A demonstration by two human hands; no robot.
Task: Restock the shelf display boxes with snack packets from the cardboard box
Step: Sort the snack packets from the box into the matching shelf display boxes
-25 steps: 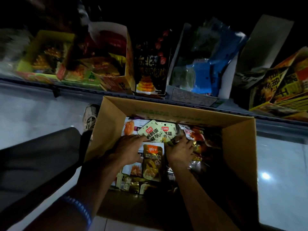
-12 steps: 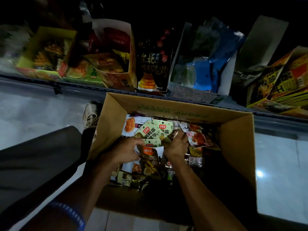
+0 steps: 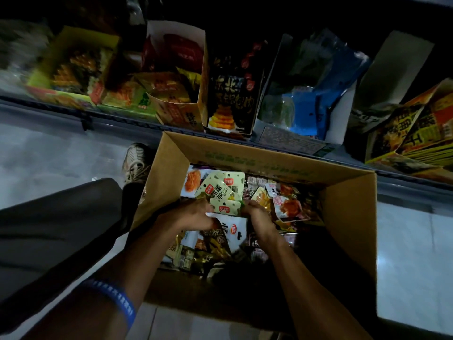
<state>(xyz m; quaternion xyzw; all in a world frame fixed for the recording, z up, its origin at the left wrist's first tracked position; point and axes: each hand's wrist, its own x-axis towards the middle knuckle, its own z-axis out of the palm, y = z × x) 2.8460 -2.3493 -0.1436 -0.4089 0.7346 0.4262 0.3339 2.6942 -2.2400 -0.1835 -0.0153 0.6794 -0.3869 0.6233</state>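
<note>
Both hands down in the open cardboard box (image 3: 343, 217), left hand (image 3: 193, 214) and right hand (image 3: 257, 217) gripping pale green snack packets (image 3: 221, 190) over the loose heap, shelf display boxes (image 3: 230, 94) just beyond.

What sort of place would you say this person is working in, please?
Most likely a shop aisle: open display boxes of snacks line a low shelf, and both hands dig through mixed snack packets in a cardboard box on the tiled floor.
</note>
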